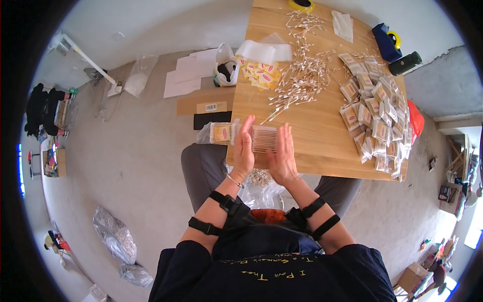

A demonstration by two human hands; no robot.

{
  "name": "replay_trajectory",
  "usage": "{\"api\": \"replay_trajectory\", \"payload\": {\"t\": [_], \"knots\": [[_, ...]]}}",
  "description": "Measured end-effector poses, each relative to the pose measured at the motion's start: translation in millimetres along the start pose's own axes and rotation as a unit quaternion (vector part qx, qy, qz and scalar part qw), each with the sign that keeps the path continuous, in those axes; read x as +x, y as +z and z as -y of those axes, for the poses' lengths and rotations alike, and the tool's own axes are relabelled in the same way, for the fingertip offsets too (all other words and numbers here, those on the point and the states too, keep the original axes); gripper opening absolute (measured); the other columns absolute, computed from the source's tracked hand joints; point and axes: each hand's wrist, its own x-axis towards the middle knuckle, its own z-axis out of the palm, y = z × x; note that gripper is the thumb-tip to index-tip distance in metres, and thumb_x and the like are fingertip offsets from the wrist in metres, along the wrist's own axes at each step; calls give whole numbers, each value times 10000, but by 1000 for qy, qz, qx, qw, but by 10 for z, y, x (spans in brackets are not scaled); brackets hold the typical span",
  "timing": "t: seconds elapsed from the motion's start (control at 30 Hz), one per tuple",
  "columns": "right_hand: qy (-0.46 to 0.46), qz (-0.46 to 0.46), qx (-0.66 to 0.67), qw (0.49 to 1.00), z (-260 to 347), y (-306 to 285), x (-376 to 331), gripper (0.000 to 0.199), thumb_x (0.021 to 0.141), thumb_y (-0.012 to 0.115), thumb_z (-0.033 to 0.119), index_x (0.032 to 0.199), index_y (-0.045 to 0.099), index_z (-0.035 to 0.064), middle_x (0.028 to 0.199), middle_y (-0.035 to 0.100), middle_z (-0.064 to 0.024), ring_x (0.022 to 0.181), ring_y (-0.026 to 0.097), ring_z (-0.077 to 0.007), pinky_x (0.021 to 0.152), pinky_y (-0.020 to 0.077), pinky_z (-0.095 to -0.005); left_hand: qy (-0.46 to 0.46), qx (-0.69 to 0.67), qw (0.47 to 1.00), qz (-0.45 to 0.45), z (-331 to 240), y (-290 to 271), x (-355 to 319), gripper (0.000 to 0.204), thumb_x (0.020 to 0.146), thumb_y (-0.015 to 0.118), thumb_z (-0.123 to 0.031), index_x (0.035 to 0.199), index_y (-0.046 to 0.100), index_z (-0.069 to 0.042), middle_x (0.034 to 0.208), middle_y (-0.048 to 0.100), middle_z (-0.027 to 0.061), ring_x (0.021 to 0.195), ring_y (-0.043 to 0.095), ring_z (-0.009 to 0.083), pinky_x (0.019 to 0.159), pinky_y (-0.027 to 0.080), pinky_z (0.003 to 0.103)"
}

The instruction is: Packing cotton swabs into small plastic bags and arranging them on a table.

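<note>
At the table's near edge, a neat row of cotton swabs sits between my two hands. My left hand stands on edge against its left side, fingers stretched and together. Against the right side presses my right hand, its fingers also straight and the thumb bent inward. Just left of my left hand lies a packet of cotton swabs with a yellow card, partly past the table's left edge. Beyond my hands spreads a heap of loose cotton swabs.
A pile of bagged swab packets covers the right of the wooden table. Yellow cards and clear bags lie at its left. A tape dispenser and a dark cylinder stand far right. More swabs sit in plastic below the edge.
</note>
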Motion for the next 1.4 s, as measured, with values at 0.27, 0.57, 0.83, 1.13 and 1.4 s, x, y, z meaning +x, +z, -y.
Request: {"api": "replay_trajectory", "payload": {"t": [0.27, 0.57, 0.83, 1.13, 1.4], "knots": [[64, -201, 319, 924, -16, 238, 294, 588, 1055, 344, 247, 1521, 159, -62, 1593, 153, -266, 1492, 130, -371, 1199, 126, -407, -7, -43, 999, -25, -12, 72, -5, 689, 1046, 349, -489, 1478, 321, 47, 1508, 378, 181, 1409, 336, 251, 1171, 232, 363], [-17, -117, 204, 972, -138, -41, 193, 758, 919, 577, 200, 1516, 182, -51, 1585, 175, -268, 1482, 155, -405, 1201, 153, -438, -25, -93, 995, -28, 22, 22, -9, 706, 1033, 333, -522, 1503, 287, 3, 1551, 308, 171, 1458, 263, 248, 1200, 184, 364], [-32, -39, 62, 997, -105, -123, 91, 966, 755, 742, 110, 1513, 162, -37, 1580, 155, -275, 1466, 157, -446, 1201, 178, -491, -23, -67, 997, -8, -17, 13, 11, 713, 1035, 312, -527, 1511, 268, 1, 1552, 305, 170, 1461, 259, 254, 1209, 168, 361], [-14, 6, -70, 997, -11, -57, 97, 827, 886, 629, 292, 1490, 208, -84, 1581, 165, -270, 1483, 147, -398, 1210, 139, -476, -11, -57, 998, -16, 12, 1, 16, 716, 1039, 300, -524, 1514, 252, 9, 1558, 288, 190, 1468, 241, 261, 1215, 149, 370], [-41, 69, -205, 975, 2, 23, 81, 991, 877, 490, 652, 1468, 260, -109, 1574, 182, -279, 1488, 141, -378, 1212, 112, -468, -35, -92, 994, -41, -55, -3, -6, 685, 1053, 294, -487, 1498, 273, 33, 1553, 305, 196, 1464, 256, 264, 1210, 168, 380]]}}
